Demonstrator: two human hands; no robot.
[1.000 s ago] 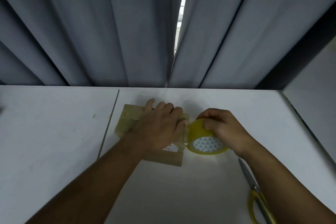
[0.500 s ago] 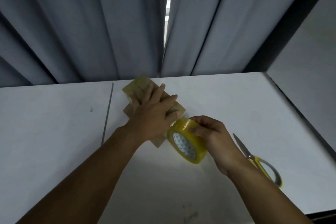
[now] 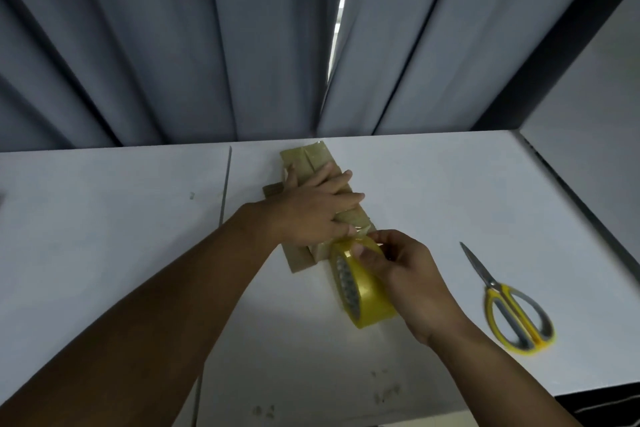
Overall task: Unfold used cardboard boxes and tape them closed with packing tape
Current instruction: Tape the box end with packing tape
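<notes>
A small brown cardboard box [image 3: 306,161] lies on the white table [image 3: 104,236], its long axis running from the far middle toward me. My left hand [image 3: 317,210] lies flat on top of it with fingers straight, pressing it down. A yellow roll of packing tape [image 3: 360,291] stands on edge at the box's near end. My right hand [image 3: 401,269] grips the roll from the right, fingers curled over its top rim. A strip of tape runs from the roll onto the box under my left thumb.
Yellow-handled scissors [image 3: 509,308] lie shut on the table to the right of my right hand. Grey curtains [image 3: 207,45] hang behind the table's far edge. A white wall panel [image 3: 588,135] borders the right side. A seam [image 3: 225,184] splits the tabletop at left.
The box has been turned from lying across to pointing away from me. The roll has been pulled back toward me along the box, drawing out tape. My view has tilted down and shifted.
</notes>
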